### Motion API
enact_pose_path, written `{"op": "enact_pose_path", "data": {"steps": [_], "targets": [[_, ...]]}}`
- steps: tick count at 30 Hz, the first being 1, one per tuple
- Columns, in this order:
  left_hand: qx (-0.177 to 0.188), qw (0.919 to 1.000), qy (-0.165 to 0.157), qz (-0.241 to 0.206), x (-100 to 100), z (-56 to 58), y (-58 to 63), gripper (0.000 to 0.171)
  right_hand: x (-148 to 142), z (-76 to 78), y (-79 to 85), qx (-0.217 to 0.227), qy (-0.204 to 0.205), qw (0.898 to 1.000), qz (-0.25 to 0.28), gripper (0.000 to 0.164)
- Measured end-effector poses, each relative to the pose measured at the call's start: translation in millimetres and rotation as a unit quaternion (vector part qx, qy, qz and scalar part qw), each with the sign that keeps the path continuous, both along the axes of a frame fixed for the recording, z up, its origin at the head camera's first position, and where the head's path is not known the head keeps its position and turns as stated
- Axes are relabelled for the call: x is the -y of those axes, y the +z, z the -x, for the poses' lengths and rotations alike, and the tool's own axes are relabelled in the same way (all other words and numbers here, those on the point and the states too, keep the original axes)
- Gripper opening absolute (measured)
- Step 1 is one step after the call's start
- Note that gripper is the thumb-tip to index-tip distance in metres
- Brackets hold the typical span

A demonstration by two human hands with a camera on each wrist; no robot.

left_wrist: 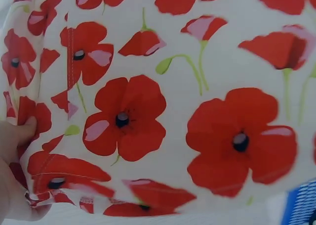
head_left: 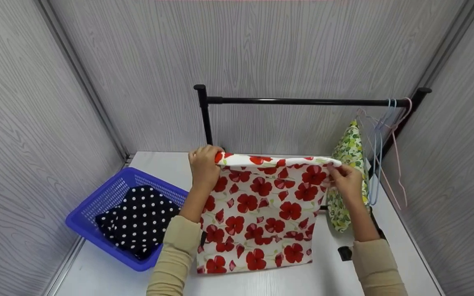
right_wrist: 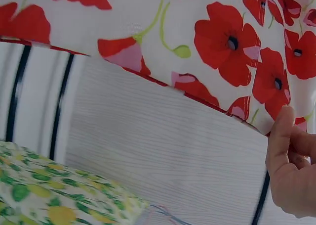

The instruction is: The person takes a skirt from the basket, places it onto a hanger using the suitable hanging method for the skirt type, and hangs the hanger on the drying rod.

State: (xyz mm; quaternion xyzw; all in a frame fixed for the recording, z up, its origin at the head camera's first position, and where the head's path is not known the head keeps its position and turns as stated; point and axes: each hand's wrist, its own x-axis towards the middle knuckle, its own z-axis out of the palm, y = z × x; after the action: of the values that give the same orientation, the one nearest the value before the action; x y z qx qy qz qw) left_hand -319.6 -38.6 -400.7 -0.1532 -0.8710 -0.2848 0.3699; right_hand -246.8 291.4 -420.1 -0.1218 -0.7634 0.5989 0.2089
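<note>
A white cloth printed with red poppies (head_left: 257,213) hangs spread between both hands, its upper edge folded over. At the top left corner the left hand (head_left: 205,166) grips the fold. The right hand (head_left: 347,181) pinches the top right corner between thumb and fingers. Seen from the left wrist, the poppy cloth (left_wrist: 197,86) fills most of the view, with the left hand (left_wrist: 19,170) at its lower left corner. In the right wrist view the right hand (right_wrist: 291,160) holds the cloth's corner, and a stitched hem runs near it.
A blue plastic basket (head_left: 97,236) holding a black polka-dot cloth (head_left: 140,218) stands on the left. Behind the hands is a black rail (head_left: 294,101). At its right end are a yellow-green printed cloth (head_left: 348,164), blue hangers (head_left: 379,156) and a pink hanger (head_left: 397,152).
</note>
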Motion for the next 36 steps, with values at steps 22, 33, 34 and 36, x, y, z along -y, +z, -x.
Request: {"op": "enact_pose_path", "data": {"steps": [22,33,34,36], "targets": [[0.285,0.9562,0.006,-0.066,31,30.4,-131.4,0.015,14,43.3,-125.9,0.072,-0.028,0.991,0.107,0.017],[0.224,0.9601,0.107,-0.129,24,27.6,-160.0,0.007,21,50.9,-145.5,0.089,-0.024,0.991,0.097,0.036],[0.223,0.9598,0.112,-0.129,24,27.8,-160.9,0.008,21,49.7,-146.9,0.093,-0.011,0.991,0.092,0.04],[0.225,0.9586,0.123,-0.123,23,28.6,-162.5,0.009,19,46.2,-150.0,0.1,0.015,0.992,0.071,0.046]]}}
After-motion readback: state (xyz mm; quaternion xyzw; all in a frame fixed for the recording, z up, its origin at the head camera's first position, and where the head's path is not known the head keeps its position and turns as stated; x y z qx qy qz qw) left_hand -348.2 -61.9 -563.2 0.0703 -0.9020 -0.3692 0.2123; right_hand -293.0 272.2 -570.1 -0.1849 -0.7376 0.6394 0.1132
